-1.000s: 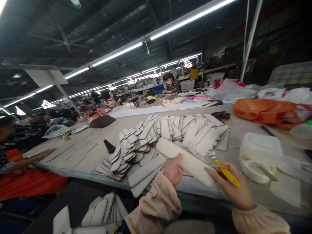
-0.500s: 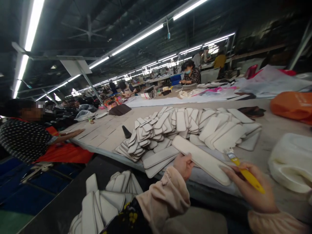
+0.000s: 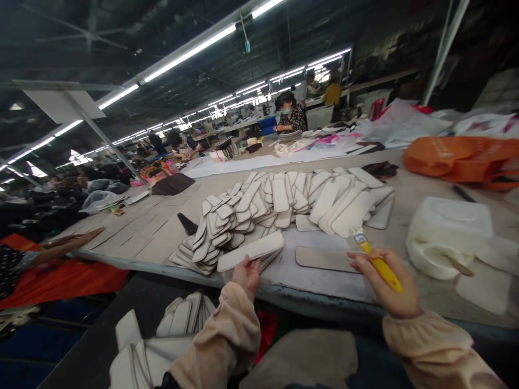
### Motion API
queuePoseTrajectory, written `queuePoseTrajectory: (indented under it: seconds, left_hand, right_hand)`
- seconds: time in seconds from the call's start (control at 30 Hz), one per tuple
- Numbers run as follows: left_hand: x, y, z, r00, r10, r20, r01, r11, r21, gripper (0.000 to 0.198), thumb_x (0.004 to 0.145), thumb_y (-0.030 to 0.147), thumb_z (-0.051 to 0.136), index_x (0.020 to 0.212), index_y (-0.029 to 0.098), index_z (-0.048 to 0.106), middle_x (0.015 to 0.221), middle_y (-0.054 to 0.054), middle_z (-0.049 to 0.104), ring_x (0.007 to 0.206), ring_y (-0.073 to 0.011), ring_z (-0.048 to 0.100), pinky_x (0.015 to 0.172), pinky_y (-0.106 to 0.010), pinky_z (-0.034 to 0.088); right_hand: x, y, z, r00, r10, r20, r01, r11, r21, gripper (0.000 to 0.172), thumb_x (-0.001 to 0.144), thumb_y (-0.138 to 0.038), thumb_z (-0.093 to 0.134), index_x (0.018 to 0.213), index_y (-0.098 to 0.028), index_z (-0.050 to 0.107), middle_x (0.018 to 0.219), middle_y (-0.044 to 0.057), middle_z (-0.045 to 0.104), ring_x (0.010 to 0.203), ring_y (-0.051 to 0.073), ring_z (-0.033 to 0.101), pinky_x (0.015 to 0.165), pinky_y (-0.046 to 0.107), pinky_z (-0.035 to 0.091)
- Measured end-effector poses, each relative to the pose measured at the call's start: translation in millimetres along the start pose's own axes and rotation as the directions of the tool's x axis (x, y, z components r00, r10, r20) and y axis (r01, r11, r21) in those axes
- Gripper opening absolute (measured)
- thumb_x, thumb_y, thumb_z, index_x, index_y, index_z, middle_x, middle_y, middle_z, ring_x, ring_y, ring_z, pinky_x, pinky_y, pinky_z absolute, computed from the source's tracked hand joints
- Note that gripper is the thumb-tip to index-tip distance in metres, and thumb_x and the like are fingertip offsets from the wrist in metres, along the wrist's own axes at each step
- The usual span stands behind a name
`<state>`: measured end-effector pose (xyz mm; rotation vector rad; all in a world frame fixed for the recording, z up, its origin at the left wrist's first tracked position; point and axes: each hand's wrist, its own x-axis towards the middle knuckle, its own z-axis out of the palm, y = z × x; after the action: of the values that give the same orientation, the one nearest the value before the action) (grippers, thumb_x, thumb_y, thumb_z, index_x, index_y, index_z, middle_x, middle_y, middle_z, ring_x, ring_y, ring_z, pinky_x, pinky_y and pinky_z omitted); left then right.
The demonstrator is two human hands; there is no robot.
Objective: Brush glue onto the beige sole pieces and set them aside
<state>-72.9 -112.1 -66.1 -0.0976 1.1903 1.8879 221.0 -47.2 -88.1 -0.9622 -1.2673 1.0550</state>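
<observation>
In my left hand (image 3: 246, 278), a long pale strip with rounded corners (image 3: 252, 252) is gripped by its near edge, above other strips at the table's front. My right hand (image 3: 395, 289) is closed round a paintbrush (image 3: 383, 270) with a yellow handle and whitish bristles pointing up and left. Its fingertips reach the right end of a flat greyish-beige strip (image 3: 322, 258), which lies on a pale sheet (image 3: 300, 278). Behind both hands spreads a heap of similar rounded strips (image 3: 280, 197).
A white plastic jug with a cut opening (image 3: 450, 216) stands right, a stick in it. Behind it lies an orange bag (image 3: 450, 156). More strips (image 3: 140, 362) are stacked lower left. A co-worker's arm (image 3: 73, 243) rests at the table's left edge; another person (image 3: 290, 116) sits across.
My left hand has carried a pale strip left toward the strips at the table edge. My right hand has let go of it and now touches a greyish strip, still holding the brush. The view has swung right.
</observation>
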Motion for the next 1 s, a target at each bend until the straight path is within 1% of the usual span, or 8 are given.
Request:
queuePoseTrajectory:
  seconds: [0.23,0.33,0.4,0.47,0.53,0.6,0.77,1.0]
  left_hand:
    - [-32.6,-20.9,-6.4,0.961,-0.273,0.048,0.264,0.954,0.145,0.018,0.085,0.010,0.055,0.102,0.005,0.060,0.089,-0.016,0.069,0.080,-0.0201,0.070,0.070,-0.030,0.058]
    - [-37.5,-38.6,-5.9,0.956,-0.126,0.265,-0.011,0.886,0.463,0.021,0.075,0.020,0.071,0.094,0.012,0.067,0.086,-0.011,0.070,0.079,-0.0210,0.069,0.075,-0.033,0.056]
    - [-30.8,-49.8,-2.3,0.855,0.088,0.510,-0.423,0.688,0.590,0.019,0.070,0.025,0.075,0.088,0.019,0.072,0.089,-0.009,0.070,0.089,-0.0228,0.065,0.088,-0.037,0.051]
    - [-19.9,-59.3,3.4,0.679,0.193,0.708,-0.706,0.436,0.558,0.015,0.070,0.024,0.075,0.085,0.024,0.075,0.096,-0.009,0.070,0.099,-0.0256,0.061,0.099,-0.041,0.043]
    - [-8.0,-65.9,9.0,0.536,0.160,0.829,-0.835,0.250,0.491,0.018,0.073,0.022,0.070,0.089,0.026,0.075,0.100,-0.010,0.069,0.103,-0.0278,0.058,0.102,-0.044,0.040]
    - [3.2,-69.2,12.0,0.467,0.100,0.878,-0.881,0.138,0.453,0.021,0.076,0.019,0.065,0.094,0.026,0.075,0.101,-0.012,0.068,0.102,-0.0285,0.058,0.099,-0.045,0.040]
    - [24.1,-70.5,6.6,0.485,0.056,0.873,-0.869,0.139,0.474,0.022,0.077,0.021,0.065,0.096,0.027,0.074,0.105,-0.012,0.066,0.104,-0.0280,0.057,0.099,-0.044,0.040]
    - [43.4,-77.3,3.7,0.437,-0.030,0.899,-0.897,0.062,0.438,0.021,0.083,0.027,0.059,0.097,0.028,0.074,0.105,-0.010,0.069,0.100,-0.0267,0.059,0.097,-0.042,0.043]
  right_hand:
    - [4.5,-1.0,-5.5,0.998,0.009,-0.065,-0.010,1.000,-0.008,0.041,0.072,-0.055,0.071,0.089,-0.024,0.049,0.089,0.007,0.072,0.072,0.023,0.070,0.069,0.038,0.059]
    - [7.5,-5.1,-9.5,0.992,0.003,-0.129,-0.007,0.999,-0.032,0.041,0.076,-0.059,0.066,0.090,-0.023,0.052,0.081,0.006,0.071,0.064,0.021,0.067,0.062,0.035,0.057]
    - [10.8,-3.7,-12.8,0.991,0.020,-0.131,-0.024,0.999,-0.034,0.042,0.080,-0.061,0.060,0.092,-0.021,0.054,0.078,0.006,0.069,0.060,0.019,0.064,0.058,0.034,0.055]
    - [13.6,1.0,-16.0,0.991,0.040,-0.127,-0.043,0.999,-0.019,0.042,0.084,-0.061,0.054,0.094,-0.020,0.055,0.074,0.005,0.067,0.057,0.017,0.061,0.055,0.032,0.051]
    - [15.8,7.0,-17.8,0.990,0.038,-0.137,-0.041,0.999,-0.014,0.042,0.086,-0.061,0.052,0.096,-0.021,0.056,0.069,0.003,0.065,0.054,0.016,0.056,0.051,0.030,0.046]
    - [17.9,11.9,-17.5,0.988,0.014,-0.151,-0.018,1.000,-0.022,0.041,0.086,-0.060,0.050,0.096,-0.021,0.058,0.064,0.001,0.061,0.051,0.016,0.052,0.048,0.030,0.041]
    - [20.9,12.7,-4.4,0.995,0.034,-0.093,-0.033,0.999,0.014,0.040,0.089,-0.058,0.047,0.094,-0.020,0.059,0.053,-0.002,0.052,0.046,0.014,0.043,0.045,0.028,0.031]
    - [23.7,23.1,41.7,0.973,0.232,0.024,-0.232,0.973,0.015,0.041,0.089,-0.058,0.044,0.092,-0.019,0.058,0.047,-0.005,0.047,0.040,0.011,0.036,0.042,0.026,0.027]
